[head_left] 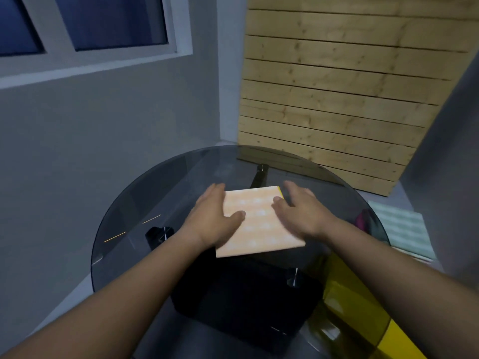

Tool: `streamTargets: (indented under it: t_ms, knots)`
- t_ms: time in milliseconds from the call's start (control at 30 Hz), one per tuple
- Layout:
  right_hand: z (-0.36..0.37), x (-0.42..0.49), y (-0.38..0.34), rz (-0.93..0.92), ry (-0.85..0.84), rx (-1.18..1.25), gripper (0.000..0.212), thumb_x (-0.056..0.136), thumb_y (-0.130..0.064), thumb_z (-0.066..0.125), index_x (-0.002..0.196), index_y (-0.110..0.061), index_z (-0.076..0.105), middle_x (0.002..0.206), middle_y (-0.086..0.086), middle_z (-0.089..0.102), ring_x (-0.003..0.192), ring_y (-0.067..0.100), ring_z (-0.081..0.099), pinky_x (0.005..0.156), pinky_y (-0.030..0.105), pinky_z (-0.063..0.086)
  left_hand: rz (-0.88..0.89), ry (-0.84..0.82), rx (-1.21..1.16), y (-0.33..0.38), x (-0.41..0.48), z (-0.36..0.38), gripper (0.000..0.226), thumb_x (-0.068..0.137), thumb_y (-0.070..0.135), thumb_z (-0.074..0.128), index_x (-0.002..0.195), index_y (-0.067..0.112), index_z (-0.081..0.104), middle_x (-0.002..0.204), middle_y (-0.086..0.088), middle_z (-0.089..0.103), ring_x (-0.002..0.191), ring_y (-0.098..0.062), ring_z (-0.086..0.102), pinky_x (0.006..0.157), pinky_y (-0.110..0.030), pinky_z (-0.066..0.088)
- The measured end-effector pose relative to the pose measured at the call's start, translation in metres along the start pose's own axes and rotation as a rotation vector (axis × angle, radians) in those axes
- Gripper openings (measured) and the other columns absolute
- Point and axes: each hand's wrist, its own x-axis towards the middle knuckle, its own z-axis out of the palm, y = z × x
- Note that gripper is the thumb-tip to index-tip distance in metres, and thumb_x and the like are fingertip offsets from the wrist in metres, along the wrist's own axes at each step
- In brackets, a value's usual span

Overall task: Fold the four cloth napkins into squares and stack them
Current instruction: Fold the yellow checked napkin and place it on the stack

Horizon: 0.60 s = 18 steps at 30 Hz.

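- Nearest, seen through the round glass desk (145, 203), are its black base (241, 294) and, at the near right, something yellow (344, 301) that sits under the glass.
- The peach napkin (259, 218), dotted with pale spots, lies flat at the middle of the desk and is already folded to a rough square with its near edge neat.
- The left hand (215, 216) rests along the napkin's left edge, fingers straight and together and thumb laid across the top. It is flat and pinches nothing.
- The right hand (302, 211) mirrors it on the right edge, with its thumb on the cloth and its fingers reaching toward the far right corner. It is blurred, but it looks spread rather than gripping.
- I judge the cloth light, soft and limp. It should hold a crease only when pressed, and it may slide on the smooth glass.
- The best hold is likely two corners of one edge, pinched with a thumb on top, or flat palms squaring its sides.
- A green striped cloth (404, 229) lies to the right, off the desk. It is probably another napkin.
- A yellow sliver (280, 190) shows at the peach napkin's far right corner. I cannot tell whether it is a napkin lying beneath.
- Farthest are a wooden slat panel (337, 86) and a window (103, 22).
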Motion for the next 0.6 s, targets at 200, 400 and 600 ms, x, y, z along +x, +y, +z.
streamTargets:
  t_ms: [200,400,600]
  knots:
    - [-0.018,-0.013,-0.012,0.150,0.031,0.192,0.024,0.090,-0.028,0.065,0.103,-0.008,0.065,0.103,0.008,0.068,0.091,0.021,0.060,0.077,0.033,0.049,-0.300,0.027,-0.116,0.013,-0.013,-0.020,0.055,0.074,0.047,0.079,0.109,0.019,0.047,0.121,-0.005,0.046,0.105,-0.026,0.056,0.094,-0.046,0.052]
    - [-0.020,-0.034,-0.019,0.266,-0.071,0.408,0.014,0.082,-0.015,0.075,0.079,-0.013,0.062,0.090,0.011,0.069,0.076,0.021,0.062,0.062,0.028,0.048,-0.355,-0.038,-0.155,0.024,-0.022,-0.027,0.040,0.071,0.026,0.087,0.084,0.012,0.052,0.105,-0.012,0.064,0.098,-0.029,0.063,0.085,-0.041,0.056]
    - [-0.018,-0.054,-0.019,0.298,-0.057,0.461,0.014,0.086,-0.004,0.069,0.076,-0.011,0.061,0.081,0.008,0.065,0.065,0.014,0.056,0.054,0.023,0.045,-0.394,-0.092,-0.278,0.029,-0.035,-0.030,0.031,0.076,0.014,0.085,0.077,0.011,0.054,0.091,-0.008,0.064,0.082,-0.022,0.060,0.076,-0.032,0.048]
